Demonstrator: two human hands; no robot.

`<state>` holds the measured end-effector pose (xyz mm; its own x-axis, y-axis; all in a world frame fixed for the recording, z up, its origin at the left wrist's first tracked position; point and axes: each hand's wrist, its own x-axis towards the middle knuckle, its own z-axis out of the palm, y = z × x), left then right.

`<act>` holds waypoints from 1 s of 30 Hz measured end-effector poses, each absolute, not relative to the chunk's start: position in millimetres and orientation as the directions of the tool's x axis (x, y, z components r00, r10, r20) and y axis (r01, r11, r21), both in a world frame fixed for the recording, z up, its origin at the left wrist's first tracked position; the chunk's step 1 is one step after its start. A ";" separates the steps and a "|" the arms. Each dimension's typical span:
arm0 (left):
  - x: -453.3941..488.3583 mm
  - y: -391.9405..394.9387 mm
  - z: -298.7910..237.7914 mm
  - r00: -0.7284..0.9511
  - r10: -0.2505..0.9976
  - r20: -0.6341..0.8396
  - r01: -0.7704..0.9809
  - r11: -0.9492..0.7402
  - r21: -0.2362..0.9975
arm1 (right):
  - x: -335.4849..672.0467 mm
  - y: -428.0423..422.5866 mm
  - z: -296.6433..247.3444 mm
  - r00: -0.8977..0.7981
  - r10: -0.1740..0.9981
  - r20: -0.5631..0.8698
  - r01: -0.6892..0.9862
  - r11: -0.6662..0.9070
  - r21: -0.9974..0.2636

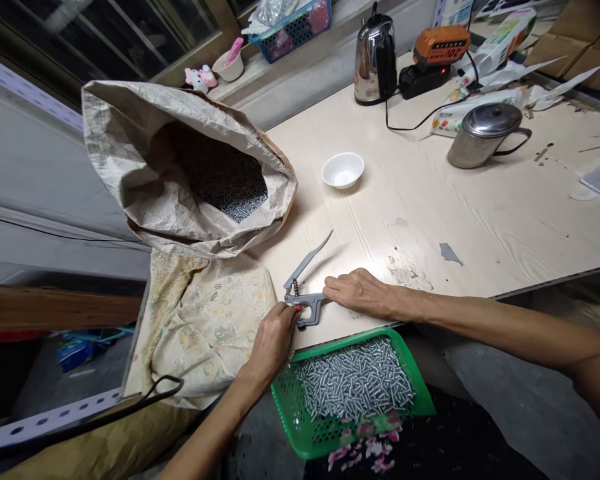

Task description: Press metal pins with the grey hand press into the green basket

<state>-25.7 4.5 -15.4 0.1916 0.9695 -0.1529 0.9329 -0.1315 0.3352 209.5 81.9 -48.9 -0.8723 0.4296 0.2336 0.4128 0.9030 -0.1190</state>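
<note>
A pair of grey snap-fastener pliers lies near the table's front edge, its upper lever raised and a small coil spring at the joint. My right hand is closed round the end of its lower handle. At the jaw end, the fingers of my left hand are closed on the tool, and a small red spot shows at the fingertips. Whether anything sits in the jaws is too small to tell. Just below both hands, a green plastic basket holds a heap of short, shiny metal pieces.
A large woven sack with metal pieces inside stands open at the left, beside a patterned cloth. Farther back are a white bowl, a kettle, an orange battery and a lidded metal mug on the table.
</note>
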 end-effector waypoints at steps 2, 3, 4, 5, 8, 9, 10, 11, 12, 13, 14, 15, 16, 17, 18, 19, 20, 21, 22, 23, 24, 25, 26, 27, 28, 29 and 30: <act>-28.1 3.2 -15.1 0.191 0.974 -0.120 0.916 -0.133 0.380 | 210.2 83.7 -49.4 -0.866 0.426 0.261 0.414 0.905 -0.103; -29.3 3.3 -14.8 0.152 0.983 -0.105 0.902 -0.095 0.422 | 210.6 84.8 -49.1 -0.864 0.424 0.270 0.414 0.905 -0.096; -30.4 3.8 -14.2 0.081 0.991 -0.104 0.877 -0.021 0.480 | 211.1 85.8 -48.4 -0.863 0.422 0.278 0.414 0.906 -0.089; -31.2 4.8 -13.4 -0.016 0.991 -0.130 0.828 0.086 0.554 | 211.5 86.6 -47.3 -0.862 0.418 0.286 0.413 0.907 -0.083; -29.8 7.6 -10.0 -0.258 0.910 -0.323 0.516 0.413 0.751 | 212.0 87.5 -42.8 -0.856 0.407 0.319 0.403 0.912 -0.080; -28.0 8.0 -9.0 -0.287 0.883 -0.371 0.415 0.464 0.783 | 212.0 87.3 -41.2 -0.854 0.404 0.327 0.400 0.913 -0.084; -25.6 8.0 -8.5 -0.301 0.870 -0.391 0.347 0.482 0.804 | 212.0 87.0 -39.8 -0.853 0.402 0.333 0.396 0.914 -0.090; -22.9 7.6 -8.5 -0.306 0.869 -0.390 0.317 0.479 0.818 | 212.0 86.6 -38.7 -0.852 0.403 0.336 0.394 0.914 -0.097; -20.2 7.0 -9.1 -0.310 0.872 -0.378 0.314 0.469 0.825 | 212.0 86.3 -37.9 -0.850 0.405 0.336 0.394 0.913 -0.104; -17.7 6.2 -10.3 -0.312 0.876 -0.368 0.321 0.462 0.827 | 212.1 86.1 -37.5 -0.849 0.408 0.335 0.394 0.912 -0.111; -15.6 5.5 -12.0 -0.313 0.878 -0.363 0.329 0.459 0.826 | 212.2 86.0 -37.5 -0.848 0.411 0.334 0.395 0.911 -0.118; -14.2 4.8 -14.0 -0.314 0.878 -0.362 0.332 0.459 0.824 | 212.4 86.0 -37.8 -0.848 0.412 0.332 0.395 0.911 -0.122; -13.4 4.4 -16.2 -0.317 0.876 -0.363 0.329 0.460 0.824 | 212.6 86.2 -38.3 -0.848 0.413 0.331 0.395 0.910 -0.125; -13.3 4.2 -18.3 -0.318 0.875 -0.366 0.321 0.462 0.827 | 212.7 86.3 -38.9 -0.848 0.413 0.330 0.394 0.910 -0.127; -13.6 4.2 -20.3 -0.317 0.872 -0.372 0.310 0.466 0.828 | 212.7 86.4 -39.6 -0.848 0.414 0.331 0.393 0.910 -0.131; -14.1 4.6 -21.7 -0.314 0.869 -0.383 0.299 0.474 0.828 | 212.7 86.5 -40.3 -0.847 0.416 0.331 0.394 0.909 -0.135; -14.7 5.3 -22.4 -0.311 0.863 -0.398 0.287 0.485 0.826 | 212.6 86.6 -40.9 -0.847 0.419 0.329 0.396 0.908 -0.137; -15.1 6.3 -22.4 -0.310 0.855 -0.415 0.274 0.499 0.822 | 212.4 86.5 -41.5 -0.847 0.422 0.324 0.399 0.907 -0.136; -15.4 7.7 -21.4 -0.309 0.845 -0.437 0.260 0.516 0.816 | 212.1 86.4 -42.1 -0.848 0.426 0.317 0.405 0.905 -0.133; -15.3 9.3 -19.7 -0.303 0.833 -0.464 0.246 0.538 0.806 | 211.9 86.3 -42.7 -0.850 0.429 0.306 0.410 0.903 -0.126; -15.1 11.3 -17.3 -0.291 0.819 -0.495 0.230 0.562 0.794 | 211.7 86.2 -43.4 -0.853 0.431 0.293 0.415 0.902 -0.119; -14.8 13.4 -14.6 -0.273 0.803 -0.529 0.215 0.587 0.780 | 211.5 86.2 -44.3 -0.857 0.433 0.279 0.418 0.901 -0.113; -14.6 15.5 -11.8 -0.249 0.785 -0.567 0.202 0.615 0.762 | 211.5 86.2 -45.3 -0.861 0.435 0.264 0.421 0.900 -0.112; -14.6 17.7 -9.4 -0.226 0.764 -0.604 0.193 0.643 0.741 | 211.6 86.3 -46.4 -0.863 0.438 0.250 0.423 0.899 -0.114; -14.8 19.6 -7.5 -0.210 0.743 -0.635 0.186 0.668 0.720 | 211.7 86.6 -47.8 -0.865 0.441 0.241 0.424 0.898 -0.121; -15.2 21.3 -6.3 -0.203 0.723 -0.661 0.182 0.691 0.700 | 211.9 87.1 -49.3 -0.865 0.443 0.236 0.424 0.896 -0.130; -15.8 22.8 -5.8 -0.203 0.705 -0.679 0.180 0.709 0.682 | 212.0 87.6 -51.0 -0.865 0.445 0.232 0.423 0.895 -0.140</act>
<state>-15.8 22.8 -5.8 -0.2028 0.7053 -0.6792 0.1796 0.7087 0.6823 212.0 87.6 -51.0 -0.8648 0.4453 0.2322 0.4234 0.8951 -0.1395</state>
